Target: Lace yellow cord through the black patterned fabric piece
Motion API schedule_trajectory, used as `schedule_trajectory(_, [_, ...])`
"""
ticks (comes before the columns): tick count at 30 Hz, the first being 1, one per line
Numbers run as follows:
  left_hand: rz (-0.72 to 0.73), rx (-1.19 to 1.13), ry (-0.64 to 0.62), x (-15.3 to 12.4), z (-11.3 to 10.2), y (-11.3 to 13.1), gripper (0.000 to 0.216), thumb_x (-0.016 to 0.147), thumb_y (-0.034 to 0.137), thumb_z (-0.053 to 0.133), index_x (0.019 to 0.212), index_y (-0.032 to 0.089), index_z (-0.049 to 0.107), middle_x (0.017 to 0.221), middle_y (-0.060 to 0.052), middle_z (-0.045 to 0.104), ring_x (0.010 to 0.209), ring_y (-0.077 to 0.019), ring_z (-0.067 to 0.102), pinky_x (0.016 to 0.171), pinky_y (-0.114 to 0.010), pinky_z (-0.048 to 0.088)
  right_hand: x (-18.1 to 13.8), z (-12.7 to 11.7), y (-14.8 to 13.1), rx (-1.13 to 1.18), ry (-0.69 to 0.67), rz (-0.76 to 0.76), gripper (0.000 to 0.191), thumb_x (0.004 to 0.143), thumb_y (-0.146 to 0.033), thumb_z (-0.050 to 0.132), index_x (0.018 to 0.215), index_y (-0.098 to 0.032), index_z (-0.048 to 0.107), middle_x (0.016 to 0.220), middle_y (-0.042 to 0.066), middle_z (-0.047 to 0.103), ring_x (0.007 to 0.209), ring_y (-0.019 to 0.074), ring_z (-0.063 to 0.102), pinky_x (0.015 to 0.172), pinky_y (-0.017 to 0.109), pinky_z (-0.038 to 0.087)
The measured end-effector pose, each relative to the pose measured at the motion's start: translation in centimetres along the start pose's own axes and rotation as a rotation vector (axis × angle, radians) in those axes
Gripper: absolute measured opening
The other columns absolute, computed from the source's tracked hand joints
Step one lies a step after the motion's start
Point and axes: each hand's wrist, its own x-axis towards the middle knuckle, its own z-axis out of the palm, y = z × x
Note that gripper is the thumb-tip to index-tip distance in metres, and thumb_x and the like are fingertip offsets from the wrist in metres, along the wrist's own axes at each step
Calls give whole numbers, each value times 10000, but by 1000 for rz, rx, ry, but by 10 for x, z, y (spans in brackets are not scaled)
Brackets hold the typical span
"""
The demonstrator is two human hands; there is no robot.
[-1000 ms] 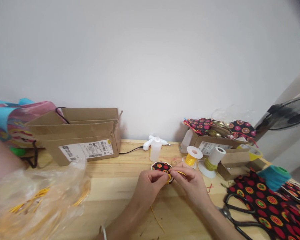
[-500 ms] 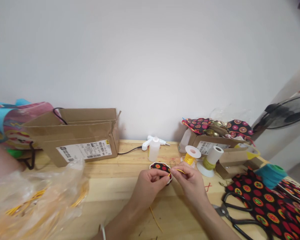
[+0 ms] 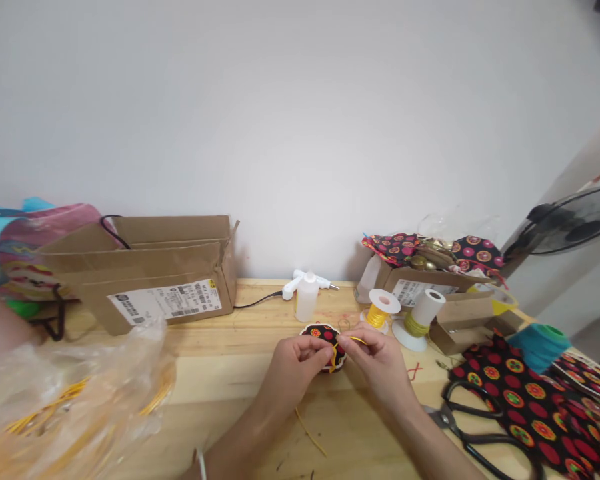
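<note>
A small black patterned fabric piece [image 3: 325, 333] with a pale scalloped edge lies on the table in front of me. Over its right part, my left hand [image 3: 297, 370] pinches a yellow cord [image 3: 310, 433], whose tail hangs down onto the wood below that hand. The fingertips of my right hand [image 3: 377, 363] are closed on another stretch of the same cord, just right of the fabric piece. Between the two hands the cord runs in a short loose bend across the fabric. My fingers hide part of the piece's lower side.
Spools of yellow cord [image 3: 383, 308] and olive cord [image 3: 419, 323] stand behind my right hand, near a white bottle [image 3: 307, 298]. Black scissors [image 3: 473, 427] and patterned cloth [image 3: 525, 393] lie right. A cardboard box [image 3: 170, 267] and plastic bag [image 3: 105, 400] sit left.
My fingertips have moved slightly apart, and more of the yellow cord shows between them across the fabric piece. The whole view has shifted a little.
</note>
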Motion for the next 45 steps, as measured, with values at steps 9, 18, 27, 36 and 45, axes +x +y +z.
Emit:
schedule_trajectory(9, [-105,-82,-29,-2,4,5,194,624,321,618,652,133,657,317,92,397,308,-26,296,370,-162,255,-6,8,2,73,-67,99,216,749,-347,485,689,-155,565,633,11,545,582,129,469,518,221,360])
schedule_trajectory(18, [-31,-62,-42,-1,2,-1,145,628,239,613,683,113,660,644,-36,682,605,-133,587,592,-216,419,-7,10,-3,68,-87,143,234,769,-367,444,687,-160,517,503,-30,454,468,103,414,434,200,318])
schedule_trajectory(27, [-26,58,14,-1,3,0,141,624,230,601,642,116,680,637,-43,696,582,-146,589,574,-227,416,-7,6,4,-101,-71,79,243,771,-366,441,640,-174,513,499,-21,502,471,114,444,444,207,318])
schedule_trajectory(36, [-29,6,3,-1,2,0,167,604,256,626,671,119,695,605,-36,680,562,-143,570,580,-242,420,-8,5,13,-143,-7,82,274,763,-397,438,606,-183,506,499,-17,510,473,115,439,447,208,307])
schedule_trajectory(45, [-118,-63,34,3,-3,3,180,599,295,635,608,116,612,343,94,376,317,-14,244,343,-145,167,1,0,-1,323,-121,309,309,715,-397,515,542,-150,445,426,-79,299,387,43,203,361,168,157])
